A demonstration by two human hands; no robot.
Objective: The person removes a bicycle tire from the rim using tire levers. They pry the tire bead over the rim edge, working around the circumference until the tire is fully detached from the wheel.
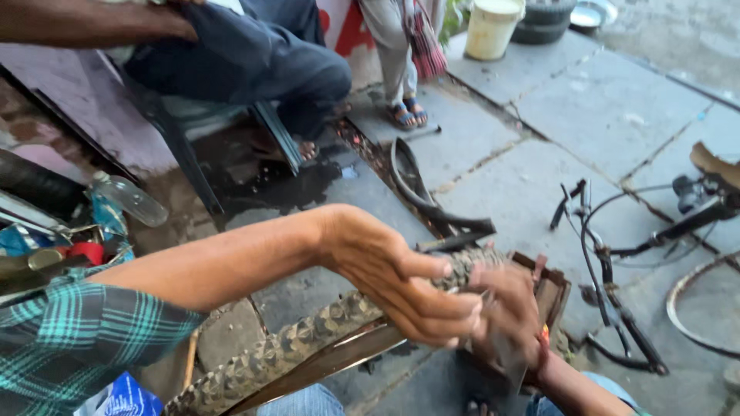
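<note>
Grey stone paving (609, 115) is taking up most of the view, w/ a wet dark patch near the chair (185, 139) where another person is sitting; a second person's sandalled feet (407, 114) are standing further back, beside a pale bucket (493, 27); bike parts, i.e. brake cables and levers (601, 262), are lying on the slabs at right, well apart from the hands. Next down in size: the knobbly bicycle tyre (285, 350) is running diagonally from bottom left up to the hands, resting over a brown wooden box (551, 289). The left hand (393, 281) is reaching across from the checked sleeve (77, 339), its fingers (455, 304) curled together and clamped on the tyre's tread; the right hand (509, 312) is coming up from below, fingers wrapped round the same stretch of tyre, touching the left; blur is hiding whether anything small is pinched betw. them.

Risk, as a judgement: both hands are gripping one short stretch, so the long free end could swing or slip off the box if the grip loosens; fingers could get pinched at the tyre edge if it springs back; the wet patch nearby could make footing slippery.
</note>
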